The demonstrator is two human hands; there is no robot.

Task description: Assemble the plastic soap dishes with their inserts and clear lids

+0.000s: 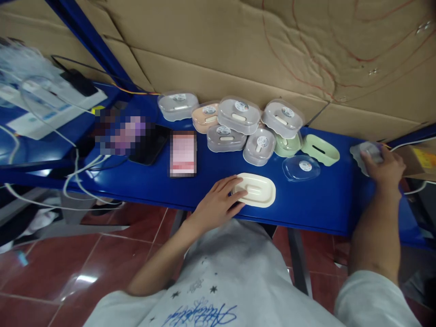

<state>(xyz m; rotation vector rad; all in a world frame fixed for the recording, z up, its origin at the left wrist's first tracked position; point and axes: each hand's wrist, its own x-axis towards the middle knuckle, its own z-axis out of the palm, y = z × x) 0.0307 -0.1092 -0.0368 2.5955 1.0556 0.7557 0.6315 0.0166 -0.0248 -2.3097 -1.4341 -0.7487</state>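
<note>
A cream oval soap dish (259,190) with a raised bar in its middle lies near the bench's front edge. My left hand (221,197) grips its left end, with fingers over the rim and thumb along the near side. Far to the right, my right hand (383,163) is closed on a greyish, see-through soap box part (361,156) with a wavy edge; the palm hides much of it. Between the hands lie a clear lid (301,168) with a round sticker and an uncovered light green soap box (321,150) with a dark slot.
Several lidded soap boxes (238,116) in grey, peach and green are piled against the cardboard wall (211,50). A blurred-out card or screen (183,154) and a black flat device (150,144) lie left. White cables (76,168) hang over the blue bench (163,190). A carton (418,159) stands right.
</note>
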